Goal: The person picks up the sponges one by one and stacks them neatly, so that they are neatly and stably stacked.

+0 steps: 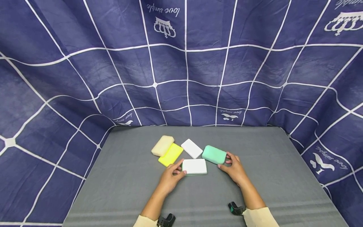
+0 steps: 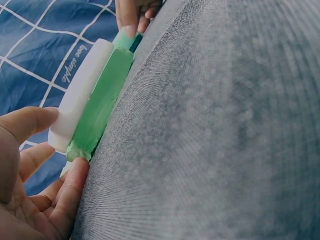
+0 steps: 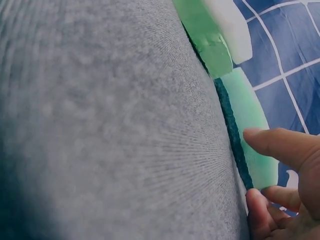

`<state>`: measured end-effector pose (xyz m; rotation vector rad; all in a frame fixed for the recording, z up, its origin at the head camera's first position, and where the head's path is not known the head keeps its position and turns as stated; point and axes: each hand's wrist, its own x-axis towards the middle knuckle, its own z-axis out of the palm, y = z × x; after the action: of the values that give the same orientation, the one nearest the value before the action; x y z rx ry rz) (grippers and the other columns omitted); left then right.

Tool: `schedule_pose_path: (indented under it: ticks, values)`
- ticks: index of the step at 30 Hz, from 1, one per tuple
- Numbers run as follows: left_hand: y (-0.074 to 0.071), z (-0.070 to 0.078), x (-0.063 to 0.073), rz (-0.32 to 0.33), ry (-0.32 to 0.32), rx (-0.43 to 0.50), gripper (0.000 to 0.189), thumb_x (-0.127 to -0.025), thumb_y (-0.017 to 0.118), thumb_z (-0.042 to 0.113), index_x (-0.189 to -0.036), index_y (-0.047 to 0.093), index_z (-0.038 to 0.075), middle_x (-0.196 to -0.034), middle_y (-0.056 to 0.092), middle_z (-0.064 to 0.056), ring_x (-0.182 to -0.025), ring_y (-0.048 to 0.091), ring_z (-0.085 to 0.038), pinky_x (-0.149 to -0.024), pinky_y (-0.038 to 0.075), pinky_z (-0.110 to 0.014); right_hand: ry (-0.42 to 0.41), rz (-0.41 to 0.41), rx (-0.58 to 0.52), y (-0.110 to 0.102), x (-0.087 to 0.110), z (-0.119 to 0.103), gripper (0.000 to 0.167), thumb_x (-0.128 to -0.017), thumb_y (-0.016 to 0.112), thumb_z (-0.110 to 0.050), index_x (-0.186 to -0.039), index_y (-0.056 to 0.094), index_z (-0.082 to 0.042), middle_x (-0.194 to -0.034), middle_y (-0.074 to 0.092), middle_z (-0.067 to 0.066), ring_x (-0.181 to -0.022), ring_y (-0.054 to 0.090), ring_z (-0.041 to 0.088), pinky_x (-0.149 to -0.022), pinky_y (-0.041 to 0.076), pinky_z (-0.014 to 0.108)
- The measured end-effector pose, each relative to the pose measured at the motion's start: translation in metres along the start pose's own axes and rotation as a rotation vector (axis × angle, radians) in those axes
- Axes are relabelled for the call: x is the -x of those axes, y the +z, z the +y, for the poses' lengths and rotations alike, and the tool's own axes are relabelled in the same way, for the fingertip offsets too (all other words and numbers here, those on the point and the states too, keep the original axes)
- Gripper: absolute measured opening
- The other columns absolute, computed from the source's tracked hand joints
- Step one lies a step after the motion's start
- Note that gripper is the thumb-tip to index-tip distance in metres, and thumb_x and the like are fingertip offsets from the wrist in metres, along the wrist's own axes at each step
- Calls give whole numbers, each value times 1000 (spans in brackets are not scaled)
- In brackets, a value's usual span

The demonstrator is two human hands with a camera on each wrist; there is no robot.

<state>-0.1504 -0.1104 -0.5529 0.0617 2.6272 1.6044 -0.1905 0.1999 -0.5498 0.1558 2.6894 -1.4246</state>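
A white block like a sponge (image 1: 194, 166) lies flat on a green, smooth-looking block (image 2: 102, 100) of about the same length. My left hand (image 1: 170, 177) holds this stack at its left end. In the left wrist view the thumb touches the white layer, and a fingertip (image 2: 79, 167) meets the low end of the green one. To the right, my right hand (image 1: 234, 169) grips the right end of a mint-green scouring sponge (image 1: 214, 154). Its dark green rough underside (image 3: 234, 135) faces the table. That sponge's left end lies close to the stack.
Behind the stack lies another white block (image 1: 192, 148). A yellow block (image 1: 170, 154) and a cream sponge (image 1: 163, 145) lie together at the back left, the cream one overlapping the yellow. The grey table (image 1: 255, 142) is bordered by a blue checked curtain (image 1: 204, 69).
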Motion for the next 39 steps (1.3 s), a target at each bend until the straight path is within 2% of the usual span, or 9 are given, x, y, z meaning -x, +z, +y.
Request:
schedule_pose_path:
  ticks: [7, 14, 22, 30, 36, 39]
  values:
    - [0, 0, 1, -3, 2, 6, 56, -90, 75, 35, -143, 60, 27, -110, 62, -5, -93, 58, -10, -79, 49, -21, -17, 22, 38, 2, -2, 1, 80, -87, 80, -21, -152, 38, 0, -138, 46, 18, -109, 53, 29, -83, 44, 32]
    - [0, -1, 2, 0, -8, 18, 55, -89, 76, 34, -142, 60, 26, -110, 62, -5, -93, 58, -10, -80, 48, -20, -25, 44, 44, 4, -3, 2, 77, -85, 81, -21, -148, 43, 1, -135, 48, 18, -102, 52, 26, -81, 42, 31]
    - [0, -1, 2, 4, -1, 18, 55, -90, 76, 34, -142, 60, 27, -110, 62, -4, -92, 57, -9, -80, 48, -21, -24, 49, 12, 4, 0, 2, 73, -87, 80, -22, -147, 44, -1, -135, 47, 18, -104, 53, 27, -81, 44, 32]
    - [0, 0, 1, 3, 5, 23, 55, -90, 76, 33, -141, 61, 26, -109, 62, -5, -92, 58, -9, -79, 48, -20, 0, 34, -69, 0, 2, 2, 74, -89, 78, -26, -150, 40, -6, -144, 46, 18, -112, 54, 30, -84, 46, 32]
    - [0, 1, 0, 3, -1, 26, 55, -89, 77, 32, -141, 61, 26, -109, 62, -4, -92, 58, -9, -80, 49, -20, 53, 9, -107, -2, 3, 1, 75, -90, 76, -31, -151, 36, -11, -130, 56, 20, -112, 56, 30, -81, 46, 30]
    - [0, 1, 0, 1, -2, 21, 55, -89, 77, 32, -141, 61, 25, -109, 62, -4, -92, 58, -9, -80, 49, -20, 53, 8, -143, -3, 3, 0, 75, -90, 76, -28, -151, 35, -10, -132, 56, 20, -113, 55, 29, -82, 47, 28]
